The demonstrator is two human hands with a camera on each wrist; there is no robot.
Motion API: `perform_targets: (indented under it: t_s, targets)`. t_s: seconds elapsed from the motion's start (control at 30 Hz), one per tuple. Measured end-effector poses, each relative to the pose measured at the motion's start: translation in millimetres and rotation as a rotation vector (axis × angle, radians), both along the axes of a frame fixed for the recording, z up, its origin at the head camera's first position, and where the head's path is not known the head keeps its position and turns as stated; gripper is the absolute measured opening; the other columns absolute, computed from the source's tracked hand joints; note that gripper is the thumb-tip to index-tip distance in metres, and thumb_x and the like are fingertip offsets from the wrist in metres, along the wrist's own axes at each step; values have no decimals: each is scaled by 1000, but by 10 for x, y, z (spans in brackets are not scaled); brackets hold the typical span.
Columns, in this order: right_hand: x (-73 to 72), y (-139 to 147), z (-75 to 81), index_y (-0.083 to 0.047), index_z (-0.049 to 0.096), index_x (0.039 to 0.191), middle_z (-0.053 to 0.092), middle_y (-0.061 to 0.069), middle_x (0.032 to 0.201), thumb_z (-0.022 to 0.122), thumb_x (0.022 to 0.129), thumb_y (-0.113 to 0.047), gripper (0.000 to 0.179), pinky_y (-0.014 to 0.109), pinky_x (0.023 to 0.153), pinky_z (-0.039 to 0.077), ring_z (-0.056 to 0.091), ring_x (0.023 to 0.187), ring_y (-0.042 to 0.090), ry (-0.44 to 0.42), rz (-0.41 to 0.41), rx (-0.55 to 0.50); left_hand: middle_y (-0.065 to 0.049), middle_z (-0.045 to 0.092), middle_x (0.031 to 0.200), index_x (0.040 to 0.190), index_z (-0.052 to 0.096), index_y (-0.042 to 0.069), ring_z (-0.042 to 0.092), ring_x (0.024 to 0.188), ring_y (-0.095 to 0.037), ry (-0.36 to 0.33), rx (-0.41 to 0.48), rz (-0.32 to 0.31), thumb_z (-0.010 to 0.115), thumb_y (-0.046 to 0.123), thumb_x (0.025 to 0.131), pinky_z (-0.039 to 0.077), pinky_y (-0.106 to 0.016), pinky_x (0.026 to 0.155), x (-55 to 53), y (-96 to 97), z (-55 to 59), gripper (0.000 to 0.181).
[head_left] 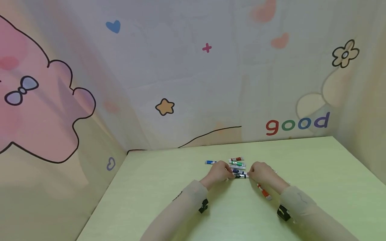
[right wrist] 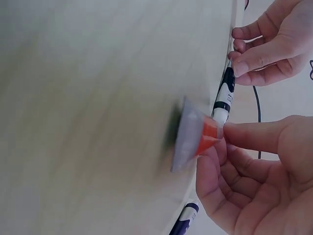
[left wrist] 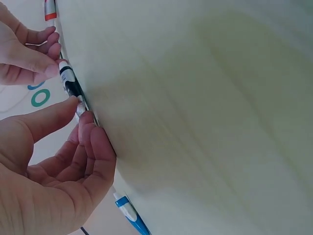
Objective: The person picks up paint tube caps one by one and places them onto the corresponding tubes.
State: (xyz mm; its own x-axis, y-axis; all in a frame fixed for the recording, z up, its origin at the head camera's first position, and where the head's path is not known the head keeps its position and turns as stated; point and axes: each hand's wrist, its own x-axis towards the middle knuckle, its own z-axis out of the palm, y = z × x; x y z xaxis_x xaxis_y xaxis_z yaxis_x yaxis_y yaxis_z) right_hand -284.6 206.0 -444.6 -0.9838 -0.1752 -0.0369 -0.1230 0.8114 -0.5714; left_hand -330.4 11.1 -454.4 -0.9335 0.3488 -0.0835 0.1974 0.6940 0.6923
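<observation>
A small black-and-white paint tube (head_left: 240, 176) lies crosswise between the two hands, at the near end of a row of tubes. My left hand (head_left: 220, 172) pinches its flat tail end between thumb and fingers. At the white cap (right wrist: 221, 116), the thumb and fingertips of my right hand (head_left: 263, 174) pinch the other end. Behind it sit a dark blue tube (head_left: 239, 171), a white tube (head_left: 238, 167), a green tube (head_left: 237, 163) and a red tube (head_left: 236, 159). An orange tube (head_left: 264, 192) rests just in front of the right hand.
A blue tube (head_left: 210, 162) lies left of the row, partly behind the left hand. In the right wrist view a purple tube (right wrist: 186, 219) shows below the right hand. The pale green table (head_left: 144, 201) meets a printed cloth backdrop (head_left: 187, 80) at the back.
</observation>
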Motion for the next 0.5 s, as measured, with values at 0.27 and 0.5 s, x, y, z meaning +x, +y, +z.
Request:
perform_targets:
  t_s: [0.27, 0.5]
  targets:
    - [-64, 196, 174, 11, 67, 102, 69, 14, 90, 55, 100, -8, 23, 36, 65, 50, 58, 73, 21, 13, 19, 37, 2, 62, 81, 88, 71, 5, 52, 71, -11, 30, -14, -22, 80, 18, 87, 42, -24, 62, -39, -64, 64, 16]
    - [-64, 598, 359, 12, 67, 99, 68, 21, 93, 60, 95, -6, 19, 43, 70, 52, 61, 78, 28, 37, 26, 96, 3, 63, 79, 87, 71, 8, 52, 71, -11, 13, -31, -24, 81, 23, 87, 42, -24, 62, 24, -44, 53, 18]
